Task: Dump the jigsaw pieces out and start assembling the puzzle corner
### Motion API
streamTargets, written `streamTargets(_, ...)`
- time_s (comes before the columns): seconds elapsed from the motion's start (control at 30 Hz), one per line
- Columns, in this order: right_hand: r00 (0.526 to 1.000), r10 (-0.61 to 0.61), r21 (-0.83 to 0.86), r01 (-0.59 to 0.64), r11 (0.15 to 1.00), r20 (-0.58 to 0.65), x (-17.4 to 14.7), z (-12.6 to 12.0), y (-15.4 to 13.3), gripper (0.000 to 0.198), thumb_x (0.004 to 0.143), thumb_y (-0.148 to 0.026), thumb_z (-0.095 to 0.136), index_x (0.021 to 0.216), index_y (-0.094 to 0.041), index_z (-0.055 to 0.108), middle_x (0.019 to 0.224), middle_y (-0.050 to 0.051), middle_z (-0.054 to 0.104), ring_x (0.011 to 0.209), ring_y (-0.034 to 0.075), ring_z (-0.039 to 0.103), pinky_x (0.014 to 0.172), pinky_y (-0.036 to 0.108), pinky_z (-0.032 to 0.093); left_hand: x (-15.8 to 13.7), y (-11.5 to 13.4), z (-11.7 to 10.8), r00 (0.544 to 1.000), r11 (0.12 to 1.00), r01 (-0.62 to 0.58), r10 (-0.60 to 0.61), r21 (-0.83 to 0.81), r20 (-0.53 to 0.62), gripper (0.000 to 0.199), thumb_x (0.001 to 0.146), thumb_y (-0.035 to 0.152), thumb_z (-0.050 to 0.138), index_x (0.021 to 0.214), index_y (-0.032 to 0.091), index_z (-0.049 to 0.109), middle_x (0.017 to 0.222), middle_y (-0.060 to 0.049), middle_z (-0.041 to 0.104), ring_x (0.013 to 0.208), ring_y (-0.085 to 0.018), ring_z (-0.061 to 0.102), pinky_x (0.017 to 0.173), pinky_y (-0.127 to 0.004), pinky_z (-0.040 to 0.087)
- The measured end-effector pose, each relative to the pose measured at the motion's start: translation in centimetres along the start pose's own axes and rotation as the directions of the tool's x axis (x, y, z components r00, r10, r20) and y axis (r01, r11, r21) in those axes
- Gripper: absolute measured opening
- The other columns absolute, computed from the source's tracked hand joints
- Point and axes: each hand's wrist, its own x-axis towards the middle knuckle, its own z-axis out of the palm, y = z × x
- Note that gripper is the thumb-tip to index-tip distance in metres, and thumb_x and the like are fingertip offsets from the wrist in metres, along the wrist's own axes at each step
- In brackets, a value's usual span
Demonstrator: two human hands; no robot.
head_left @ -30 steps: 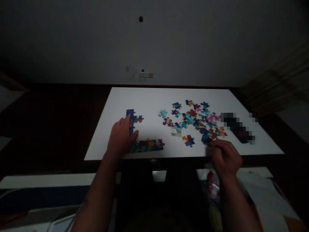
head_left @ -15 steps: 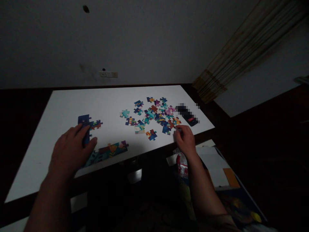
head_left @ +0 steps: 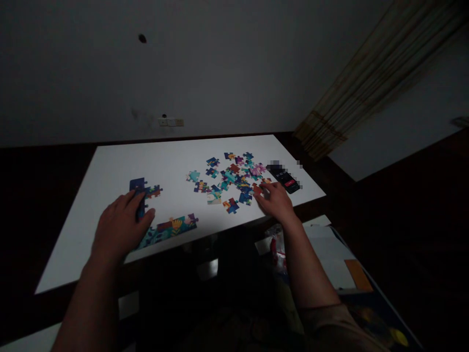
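My left hand (head_left: 122, 222) lies with fingers spread over the joined corner of a jigsaw puzzle. A dark blue strip (head_left: 138, 184) of it shows above the fingers, and a bottom strip with yellow flowers (head_left: 176, 225) extends right from the thumb. My right hand (head_left: 276, 201) is at the near right side of the loose puzzle pieces. Its thumb and forefinger are apart, with the tips at a reddish-brown piece (head_left: 257, 189). Just left of the thumb is a dark blue piece (head_left: 245, 198). An orange and blue piece (head_left: 230, 205) lies nearest the front edge.
A phone (head_left: 286, 178) with a lit screen lies on the white table (head_left: 146, 159), right of the pieces. Below the table's right edge are papers (head_left: 326, 254) and a clear plastic bag (head_left: 278, 254) with red in it. A wall stands behind the table.
My right hand has moved left from the table edge onto the loose pieces. The dark blue piece beside it has shifted left. My left hand stays on the joined part; the view has shifted slightly.
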Motion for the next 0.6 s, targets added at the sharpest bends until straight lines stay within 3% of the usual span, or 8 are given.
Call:
streamTargets(0.3, 0.998, 0.042, 0.045, -0.04, 0.998, -0.038, 0.0, 0.5, 0.5, 0.039, 0.078, -0.053, 0.062, 0.099, -0.021, 0.058, 0.099, 0.014, 0.058, 0.098, 0.031, 0.054, 0.083, 0.044, 0.044, -0.1, -0.1, -0.1, 1.0, 0.999, 0.029, -0.029, -0.046, 0.002, 0.054, 0.092, 0.048, 0.035, 0.137, 0.019, 0.041, 0.147, -0.01, 0.041, 0.13, -0.026, 0.043, 0.105, -0.041, 0.034)
streamTargets(0.47, 0.983, 0.139, 0.152, -0.12, 0.981, -0.118, -0.9, 0.2, 0.6, 0.029, 0.081, -0.044, 0.056, 0.101, -0.024, 0.053, 0.087, 0.007, 0.063, 0.077, 0.025, 0.059, 0.069, 0.038, 0.045, -0.3, -0.2, -0.1, 1.0, 0.997, 0.017, -0.017, -0.071, -0.001, 0.056, 0.092, 0.048, 0.033, 0.138, 0.016, 0.041, 0.146, -0.013, 0.042, 0.131, -0.028, 0.041, 0.106, -0.043, 0.034)
streamTargets(0.6, 0.969, 0.168, 0.275, -0.115, 0.955, -0.18, -1.4, -0.1, 0.4, 0.024, 0.082, -0.04, 0.056, 0.099, -0.024, 0.055, 0.091, 0.007, 0.065, 0.079, 0.025, 0.061, 0.07, 0.039, 0.048, -0.5, -0.3, 0.2, 0.999, 0.994, 0.013, -0.018, -0.112, -0.041, 0.055, 0.091, 0.048, 0.035, 0.137, 0.019, 0.043, 0.144, -0.012, 0.043, 0.132, -0.029, 0.041, 0.107, -0.044, 0.033)
